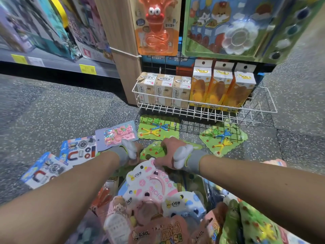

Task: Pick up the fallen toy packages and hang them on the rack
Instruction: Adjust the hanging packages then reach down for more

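Reaching down over fallen toy packages strewn on the floor (52,111) below the white wire basket (193,111), the right hand (170,152) pinches the top edge of a pink-and-white package (149,180), while the left hand (136,154) sits just beside it, its grip impossible to tell.

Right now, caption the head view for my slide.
Right hand grips a pink package among fallen toy packages on the floor near the wire basket.
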